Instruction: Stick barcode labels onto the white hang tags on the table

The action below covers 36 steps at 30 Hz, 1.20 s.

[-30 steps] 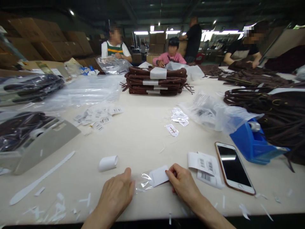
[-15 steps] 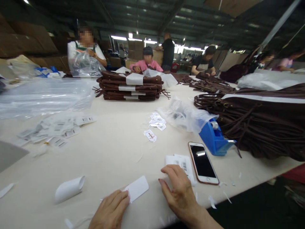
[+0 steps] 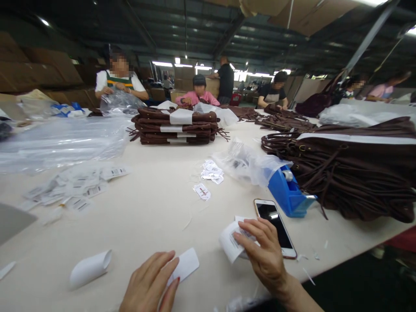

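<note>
Near the front edge, my left hand [image 3: 152, 281] rests with its fingers stretched out over the lower end of a blank white tag [image 3: 189, 265] on the table. My right hand [image 3: 264, 248] grips a curled white printed label [image 3: 231, 243], one edge of it raised off the surface. Behind that label, more white paper shows, partly covered by my fingers. A smartphone [image 3: 269, 211] with a dark screen lies just beyond my right hand, partly hidden by it. To the left of my left hand is a rolled piece of white paper [image 3: 91, 268].
A blue tape dispenser [image 3: 287, 195] stands beside a big pile of brown bags [image 3: 364, 169]. Small tags [image 3: 212, 171], scattered labels [image 3: 74, 182], clear plastic bags [image 3: 61, 138] and a brown bag stack [image 3: 177, 128] lie farther back. Several people work behind the table.
My right hand has closed on a label from the paper by the phone and lifted its edge. My left fingers have loosened on the tag, the thumb now apart. The view has tilted up slightly.
</note>
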Available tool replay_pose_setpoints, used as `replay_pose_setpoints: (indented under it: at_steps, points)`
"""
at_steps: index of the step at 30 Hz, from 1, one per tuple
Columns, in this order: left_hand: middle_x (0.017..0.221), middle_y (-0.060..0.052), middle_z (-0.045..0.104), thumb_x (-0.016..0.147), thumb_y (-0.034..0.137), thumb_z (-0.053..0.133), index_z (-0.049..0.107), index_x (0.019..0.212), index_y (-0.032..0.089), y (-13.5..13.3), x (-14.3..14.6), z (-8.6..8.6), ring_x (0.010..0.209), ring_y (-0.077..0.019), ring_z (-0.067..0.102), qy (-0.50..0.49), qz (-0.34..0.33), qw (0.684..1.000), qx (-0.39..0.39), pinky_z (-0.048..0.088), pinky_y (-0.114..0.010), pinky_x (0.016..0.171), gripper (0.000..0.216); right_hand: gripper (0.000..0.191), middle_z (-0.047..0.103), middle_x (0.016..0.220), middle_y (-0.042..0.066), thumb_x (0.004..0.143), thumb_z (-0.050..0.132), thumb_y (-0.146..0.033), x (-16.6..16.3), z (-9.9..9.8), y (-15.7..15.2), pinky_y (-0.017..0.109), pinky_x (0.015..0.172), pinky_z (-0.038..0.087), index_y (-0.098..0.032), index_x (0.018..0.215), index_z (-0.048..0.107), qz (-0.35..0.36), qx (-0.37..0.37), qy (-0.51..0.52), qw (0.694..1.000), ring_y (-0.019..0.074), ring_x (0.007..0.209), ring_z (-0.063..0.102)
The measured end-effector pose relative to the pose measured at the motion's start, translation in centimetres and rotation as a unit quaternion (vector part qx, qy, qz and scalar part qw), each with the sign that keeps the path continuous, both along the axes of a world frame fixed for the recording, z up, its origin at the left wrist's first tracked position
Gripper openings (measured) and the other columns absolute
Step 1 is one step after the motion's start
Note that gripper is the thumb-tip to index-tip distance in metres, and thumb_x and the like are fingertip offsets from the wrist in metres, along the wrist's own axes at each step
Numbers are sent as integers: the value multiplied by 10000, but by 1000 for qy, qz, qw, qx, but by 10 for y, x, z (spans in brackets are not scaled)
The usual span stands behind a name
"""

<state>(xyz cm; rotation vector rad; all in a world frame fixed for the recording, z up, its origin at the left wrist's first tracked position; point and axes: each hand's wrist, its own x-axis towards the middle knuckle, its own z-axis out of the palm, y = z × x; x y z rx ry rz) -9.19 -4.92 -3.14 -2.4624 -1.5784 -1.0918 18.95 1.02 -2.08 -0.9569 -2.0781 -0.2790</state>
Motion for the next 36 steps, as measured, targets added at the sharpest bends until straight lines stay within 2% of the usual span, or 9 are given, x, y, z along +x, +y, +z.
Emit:
replay_pose_setpoints:
  at_steps: [2,4,7,9,12,16,18,25,36]
  points:
    - [1100,-55,588,692,234,606,527,1090,245,3,18,15,1021,-200,512,-90,9,993,-82,414,-310,870,406,342,594,1020,43,753,470,-47,-6,9,-8,446,875,351,-274,963,616,43,-6,25,999,209,993,499]
    - [1101,-54,587,664,298,623,522,1091,247,6,40,30,945,-201,546,-234,38,942,-236,449,-306,798,443,327,565,1045,48,759,471,-68,-14,13,-16,449,871,362,-278,963,615,86,-42,58,994,219,1010,479]
    - [917,-55,648,558,334,689,604,953,173,10,70,42,792,-193,565,-418,-50,789,-447,445,-274,690,435,298,516,1100,62,767,491,-109,-25,13,-26,446,855,397,-273,991,599,141,-106,106,979,244,1060,440]
    - [740,-45,650,534,330,706,639,842,119,11,82,41,675,-166,553,-495,-116,683,-524,415,-251,618,379,286,509,1107,57,775,490,-133,-29,11,-30,443,860,406,-283,996,592,167,-121,127,970,248,1068,438]
    - [652,-49,633,530,325,716,654,786,83,8,87,33,608,-156,535,-572,-114,601,-546,397,-267,604,357,324,506,1132,59,795,443,-117,-29,8,-35,417,892,408,-275,1056,550,170,-162,155,960,230,1085,449]
    - [684,-71,643,512,337,728,660,769,91,2,85,25,649,-183,550,-602,-80,594,-527,414,-309,661,362,335,446,1244,73,830,403,-136,-22,10,-40,357,947,389,-240,1139,477,80,-298,195,931,202,1148,426]
    - [692,-62,639,517,337,725,657,767,106,0,85,24,652,-176,545,-603,-76,597,-524,411,-294,653,348,320,442,1258,86,827,427,-198,-21,14,-41,373,957,380,-222,1141,483,82,-328,181,924,223,1161,416]
    - [672,-14,598,586,302,680,654,735,132,-2,91,32,637,-131,490,-558,-75,664,-491,379,-231,608,228,322,629,928,74,731,541,-174,-44,22,-45,339,803,483,-203,1051,531,121,-280,184,935,200,885,585]
    - [616,8,555,606,289,647,653,668,122,-1,93,33,596,-108,431,-540,-34,687,-484,352,-216,578,178,242,679,813,24,760,525,-167,-50,18,-47,315,779,483,-223,991,573,114,-239,169,949,168,768,627]
